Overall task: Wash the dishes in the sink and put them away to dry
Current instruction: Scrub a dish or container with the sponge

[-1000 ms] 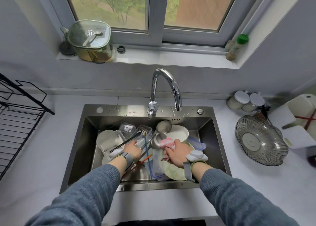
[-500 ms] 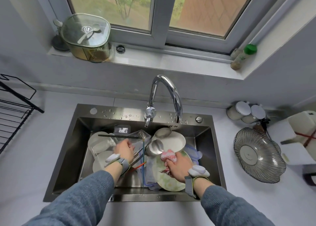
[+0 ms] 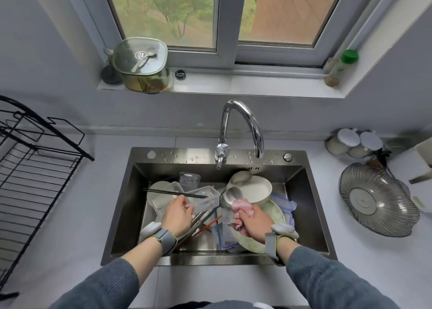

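Left hand (image 3: 178, 215): you are gripping a clear plastic container (image 3: 205, 200) in the sink (image 3: 131, 206).
Right hand (image 3: 253, 222): you are clenching a pink cloth (image 3: 242, 207) over the plate (image 3: 274, 211).

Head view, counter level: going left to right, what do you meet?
Black drying rack → left hand gripping a clear plastic container in the sink → right hand holding a pink cloth → ribbed glass bowl.

A single head-worn wide-angle view looks forward and steeply down from close above the sink (image 3: 131, 206), taking in the window (image 3: 229, 19) beyond and the counter (image 3: 350, 250) either side.
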Available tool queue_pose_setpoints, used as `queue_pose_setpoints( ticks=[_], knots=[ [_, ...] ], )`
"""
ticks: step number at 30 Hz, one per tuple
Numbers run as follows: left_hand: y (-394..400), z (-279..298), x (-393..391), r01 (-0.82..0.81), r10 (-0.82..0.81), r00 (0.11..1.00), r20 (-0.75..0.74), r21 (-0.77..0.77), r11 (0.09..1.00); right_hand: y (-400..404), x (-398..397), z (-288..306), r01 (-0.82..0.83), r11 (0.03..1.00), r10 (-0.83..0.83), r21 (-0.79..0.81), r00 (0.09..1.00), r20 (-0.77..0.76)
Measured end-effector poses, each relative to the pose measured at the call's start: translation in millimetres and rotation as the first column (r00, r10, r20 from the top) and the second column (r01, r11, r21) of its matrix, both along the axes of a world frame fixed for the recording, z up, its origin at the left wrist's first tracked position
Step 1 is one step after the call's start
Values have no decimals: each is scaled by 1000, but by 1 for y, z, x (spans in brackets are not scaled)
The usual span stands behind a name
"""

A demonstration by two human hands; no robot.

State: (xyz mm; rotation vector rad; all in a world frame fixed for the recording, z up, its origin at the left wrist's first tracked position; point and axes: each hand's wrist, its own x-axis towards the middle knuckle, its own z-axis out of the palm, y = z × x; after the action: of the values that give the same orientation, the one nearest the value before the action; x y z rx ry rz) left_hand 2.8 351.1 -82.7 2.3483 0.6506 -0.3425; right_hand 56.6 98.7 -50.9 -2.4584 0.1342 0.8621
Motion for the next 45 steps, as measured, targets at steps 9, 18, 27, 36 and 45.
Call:
queue_pose_setpoints(
  ticks=[9,18,27,36,45],
  knots=[
    [7,-14,-15,40,-35,995,-93,58,997,22,-25,1,-54,998,54,-14,998,-37],
    [55,12,21,273,-263,960,-100,106,956,33,-9,7,-65,997,65,32,998,-15],
    [70,11,69,153,-156,988,0,173,973,50,18,4,-106,994,106,-12,994,0],
    [29,11,138,145,-140,987,-81,57,988,50,34,2,-133,991,131,-35,990,-48],
    [0,12,159,2,13,995,102,-150,989,34,42,-4,-71,997,69,-28,995,-68]
  ],
)
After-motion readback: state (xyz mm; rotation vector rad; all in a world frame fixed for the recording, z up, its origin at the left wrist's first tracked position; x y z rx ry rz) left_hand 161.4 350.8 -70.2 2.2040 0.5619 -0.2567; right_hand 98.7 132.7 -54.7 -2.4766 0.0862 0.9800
